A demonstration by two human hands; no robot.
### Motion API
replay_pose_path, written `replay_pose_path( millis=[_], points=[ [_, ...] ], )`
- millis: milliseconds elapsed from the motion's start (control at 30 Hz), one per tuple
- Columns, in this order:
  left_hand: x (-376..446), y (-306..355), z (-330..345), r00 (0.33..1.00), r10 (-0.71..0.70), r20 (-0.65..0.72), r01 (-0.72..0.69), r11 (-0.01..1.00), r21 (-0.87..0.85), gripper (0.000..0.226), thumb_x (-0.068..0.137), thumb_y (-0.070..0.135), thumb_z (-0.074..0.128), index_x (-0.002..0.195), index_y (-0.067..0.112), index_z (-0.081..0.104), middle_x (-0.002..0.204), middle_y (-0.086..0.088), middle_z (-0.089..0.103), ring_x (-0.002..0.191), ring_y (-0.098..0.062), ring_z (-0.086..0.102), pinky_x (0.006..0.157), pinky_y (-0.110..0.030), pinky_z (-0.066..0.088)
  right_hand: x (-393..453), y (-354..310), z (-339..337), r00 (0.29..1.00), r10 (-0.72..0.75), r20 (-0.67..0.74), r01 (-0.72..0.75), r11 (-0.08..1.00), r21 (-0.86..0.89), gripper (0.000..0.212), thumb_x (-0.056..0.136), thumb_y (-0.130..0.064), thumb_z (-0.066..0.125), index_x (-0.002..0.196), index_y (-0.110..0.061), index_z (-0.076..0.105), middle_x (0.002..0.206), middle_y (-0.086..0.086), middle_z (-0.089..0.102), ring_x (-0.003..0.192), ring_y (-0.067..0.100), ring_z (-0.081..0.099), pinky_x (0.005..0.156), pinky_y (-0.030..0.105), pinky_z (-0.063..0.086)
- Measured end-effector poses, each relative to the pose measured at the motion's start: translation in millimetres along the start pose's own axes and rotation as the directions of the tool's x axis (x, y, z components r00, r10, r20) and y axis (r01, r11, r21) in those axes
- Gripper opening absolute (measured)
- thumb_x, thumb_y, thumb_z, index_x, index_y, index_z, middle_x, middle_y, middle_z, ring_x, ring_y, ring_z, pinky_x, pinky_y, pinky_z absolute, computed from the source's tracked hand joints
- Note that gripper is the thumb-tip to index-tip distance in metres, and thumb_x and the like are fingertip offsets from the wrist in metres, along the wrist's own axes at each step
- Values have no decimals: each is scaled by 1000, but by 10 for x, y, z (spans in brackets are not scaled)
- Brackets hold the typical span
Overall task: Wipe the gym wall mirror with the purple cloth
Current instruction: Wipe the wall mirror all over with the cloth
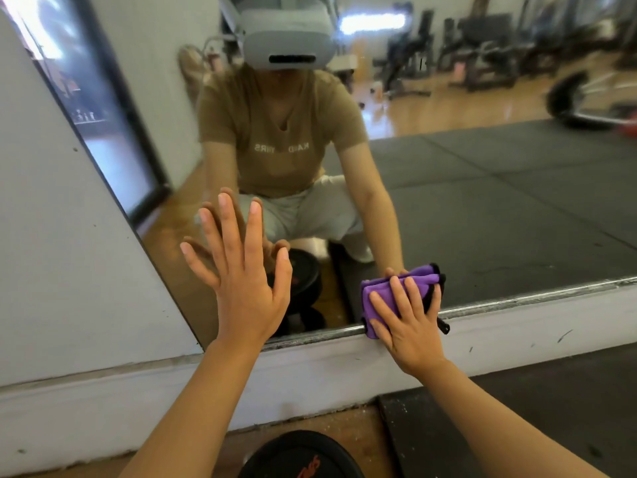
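The folded purple microfibre cloth (400, 298) is pressed flat under the straight fingers of the right hand (410, 326) at the bottom edge of the large wall mirror (482, 201). The left hand (241, 281) is spread wide, palm against the glass, up and left of it, both arms extended forward.

Head view, close, facing mirror (482, 201)

Black weight plate (300, 455) cut off below; reflected gym machines (482, 53) blurred, perhaps benches.
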State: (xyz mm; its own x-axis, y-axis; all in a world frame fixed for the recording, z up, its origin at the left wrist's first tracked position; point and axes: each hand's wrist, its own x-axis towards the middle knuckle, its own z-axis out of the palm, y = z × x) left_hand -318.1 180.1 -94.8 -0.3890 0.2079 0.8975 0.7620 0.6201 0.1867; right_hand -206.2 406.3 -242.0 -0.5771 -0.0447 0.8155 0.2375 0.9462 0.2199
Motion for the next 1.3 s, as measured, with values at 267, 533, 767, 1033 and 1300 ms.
replay_pose_path(
  millis=[267,533,767,1033,1300],
  points=[
    [-3,16,23,1000,-6,-30,6,1000,-28,67,100,33,50,157,14,21,164,-22,11,153,-28,-7,115,-68,-6,1184,317,-593,924,323,-207,-310,946,92,55,108,-51,17,157,-27,16,167,8,-4,155,19,-7,122,49,-8],
    [24,108,70,998,-33,-57,30,998,-55,64,101,36,48,154,9,23,162,-30,15,149,-48,4,112,-71,-5,450,344,-271,965,229,-125,-222,973,71,59,108,-50,18,162,-30,1,169,1,-14,156,23,-10,123,52,-11],
    [48,178,98,997,-46,-67,42,998,-54,74,98,41,58,153,9,20,160,-31,12,148,-52,3,112,-73,-2,-251,424,-49,980,178,84,-182,983,37,56,110,-47,13,162,-30,1,169,4,-12,156,26,-9,123,52,-10],
    [61,234,139,994,-56,-96,49,996,-71,73,96,35,57,151,4,20,158,-36,12,147,-53,4,117,-64,-4,699,741,-444,896,400,-191,-390,916,91,57,109,-49,15,161,-34,-3,168,8,-2,155,18,-9,122,51,-6],
    [14,365,218,998,49,-45,-52,996,-73,65,95,22,55,153,11,28,162,-22,7,155,-23,-9,122,-53,-6,519,838,-397,883,425,-197,-401,903,153,58,109,-48,16,161,-34,-4,169,-1,-11,156,20,-9,123,53,-5]
  ],
)
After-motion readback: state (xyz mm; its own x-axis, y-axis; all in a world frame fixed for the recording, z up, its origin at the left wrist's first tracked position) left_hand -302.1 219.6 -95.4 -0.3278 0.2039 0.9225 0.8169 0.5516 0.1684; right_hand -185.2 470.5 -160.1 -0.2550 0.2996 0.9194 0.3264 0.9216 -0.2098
